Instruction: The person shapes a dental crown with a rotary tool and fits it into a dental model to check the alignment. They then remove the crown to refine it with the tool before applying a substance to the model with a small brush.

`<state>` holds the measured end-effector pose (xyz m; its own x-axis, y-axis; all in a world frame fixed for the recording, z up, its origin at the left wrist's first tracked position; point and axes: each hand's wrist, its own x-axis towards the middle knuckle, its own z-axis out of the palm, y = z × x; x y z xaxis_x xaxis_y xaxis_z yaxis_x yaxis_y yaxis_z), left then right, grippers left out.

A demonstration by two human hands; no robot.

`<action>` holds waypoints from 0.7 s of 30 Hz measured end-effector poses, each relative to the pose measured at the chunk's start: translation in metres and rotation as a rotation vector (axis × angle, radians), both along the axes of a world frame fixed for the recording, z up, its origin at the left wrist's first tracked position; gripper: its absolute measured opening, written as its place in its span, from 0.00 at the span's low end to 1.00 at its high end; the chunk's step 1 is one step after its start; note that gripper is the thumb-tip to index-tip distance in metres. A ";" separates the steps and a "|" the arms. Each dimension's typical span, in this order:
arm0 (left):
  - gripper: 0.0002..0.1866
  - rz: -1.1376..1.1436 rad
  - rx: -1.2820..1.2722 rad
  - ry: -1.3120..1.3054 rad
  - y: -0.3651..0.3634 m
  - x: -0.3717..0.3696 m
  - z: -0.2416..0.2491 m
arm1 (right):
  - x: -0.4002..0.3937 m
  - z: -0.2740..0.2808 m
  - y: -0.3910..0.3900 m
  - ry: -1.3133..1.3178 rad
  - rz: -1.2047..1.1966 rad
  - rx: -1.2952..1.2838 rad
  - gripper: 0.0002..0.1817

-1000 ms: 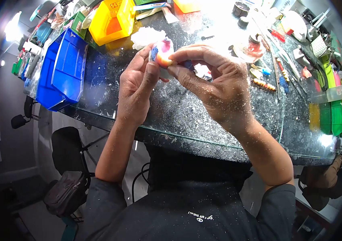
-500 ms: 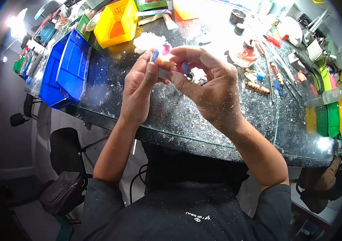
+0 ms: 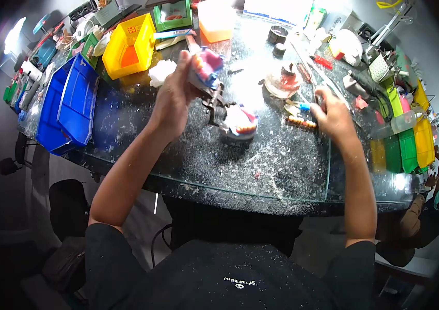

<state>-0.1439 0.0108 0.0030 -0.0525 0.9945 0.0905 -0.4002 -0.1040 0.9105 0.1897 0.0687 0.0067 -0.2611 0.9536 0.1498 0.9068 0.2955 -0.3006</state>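
My left hand (image 3: 174, 101) grips one half of a hinged dental model (image 3: 207, 67), which has pink and blue wax and a row of teeth. A dark metal hinge (image 3: 215, 103) joins it to the lower half (image 3: 242, 123), which hangs open over the dusty tabletop. On the right, my right hand (image 3: 332, 113) is among the tools, its fingers bent around a thin tool near a blue-ended piece (image 3: 303, 106); the grip is partly blurred. A strip of teeth (image 3: 302, 122) lies just left of that hand.
A blue bin (image 3: 77, 103) and a yellow bin (image 3: 126, 46) stand at the left, with white tissue (image 3: 161, 73) nearby. A round pinkish dish (image 3: 282, 85) sits behind the tooth strip. Green and yellow bins (image 3: 408, 150) line the right edge.
My right hand has let go of the model and moved right to the tools. My left hand still holds the model, which now hangs open. The view has shifted slightly.
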 end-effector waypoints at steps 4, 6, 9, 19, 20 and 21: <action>0.24 -0.085 -0.145 -0.008 0.023 0.025 0.012 | 0.004 -0.005 -0.003 0.061 0.052 0.034 0.14; 0.23 -0.148 -0.179 -0.045 0.039 0.033 0.006 | 0.007 0.005 -0.001 0.210 0.030 0.005 0.09; 0.21 -0.195 -0.267 -0.070 0.047 0.043 0.005 | 0.019 0.026 0.008 0.900 0.218 -0.124 0.12; 0.19 -0.240 -0.172 -0.057 0.050 0.045 -0.009 | -0.001 0.033 0.013 1.266 0.269 0.052 0.17; 0.19 -0.219 -0.132 -0.029 0.048 0.044 -0.008 | -0.006 0.032 0.010 1.307 0.221 0.053 0.17; 0.21 -0.276 -0.256 -0.137 0.049 0.042 -0.006 | -0.006 0.027 0.010 1.337 0.200 0.022 0.16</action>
